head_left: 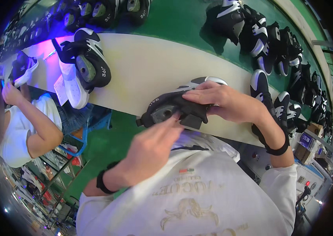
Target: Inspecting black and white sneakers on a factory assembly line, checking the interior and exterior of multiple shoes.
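Note:
A black shoe with a silver-white toe (156, 100) lies tilted on the white bench in front of me. A grey shoe last with a round hole (163, 113) shows in its opening. Over the shoe's middle, my right hand (223, 100) is closed on it, fingers stretched across the top. My left hand (154, 145), partly smeared by motion, has its fingertips at the near side of the opening. They are beside a dark grey flap (191, 121) that hangs over the bench's near edge. Whether the left fingers pinch anything is hidden.
Farther left on the white bench (135, 59) a black shoe on a last (90, 69) leans by a white sole-shaped piece (74, 84). Several black-and-white shoes (261, 43) line the green surface and right end. A co-worker's arm (36, 122) works at the left.

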The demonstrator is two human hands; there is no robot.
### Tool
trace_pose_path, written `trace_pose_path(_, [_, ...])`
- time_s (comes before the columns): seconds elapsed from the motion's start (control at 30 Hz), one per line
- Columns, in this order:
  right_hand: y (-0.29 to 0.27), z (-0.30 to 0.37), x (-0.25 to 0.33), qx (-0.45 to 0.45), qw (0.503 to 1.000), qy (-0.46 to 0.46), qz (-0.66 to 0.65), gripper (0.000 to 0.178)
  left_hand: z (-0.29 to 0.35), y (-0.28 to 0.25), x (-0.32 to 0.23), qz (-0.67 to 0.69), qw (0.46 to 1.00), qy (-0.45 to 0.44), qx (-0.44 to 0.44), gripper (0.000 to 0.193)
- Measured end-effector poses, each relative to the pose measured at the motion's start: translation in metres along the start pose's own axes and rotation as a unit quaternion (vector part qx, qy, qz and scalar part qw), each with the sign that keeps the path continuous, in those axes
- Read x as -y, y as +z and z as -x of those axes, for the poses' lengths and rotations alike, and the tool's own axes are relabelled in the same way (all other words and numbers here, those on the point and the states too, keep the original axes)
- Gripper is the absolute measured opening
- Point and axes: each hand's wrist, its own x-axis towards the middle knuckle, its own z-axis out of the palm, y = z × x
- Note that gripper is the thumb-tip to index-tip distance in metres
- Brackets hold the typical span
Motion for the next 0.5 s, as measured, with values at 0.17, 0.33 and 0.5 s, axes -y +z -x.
trace_pose_path(0.17, [-0.005, 0.001, 0.002, 0.013, 0.999, 0.043, -0.029, 0.068, 0.014, 0.012, 0.014, 0.139, 0.989, 0.019, 0.051, 0.037])
trace_pose_path(0.33, [0.004, 0.001, 0.004, -0.049, 0.998, 0.033, -0.002, 0.060, 0.003, 0.005, 0.022, 0.251, 0.948, -0.151, 0.121, 0.028])
trace_pose_path(0.5, [0.029, 0.004, 0.012, -0.122, 0.991, 0.058, 0.025, 0.051, 0.011, 0.026, 0.030, 0.138, 0.982, 0.063, 0.111, 0.022])
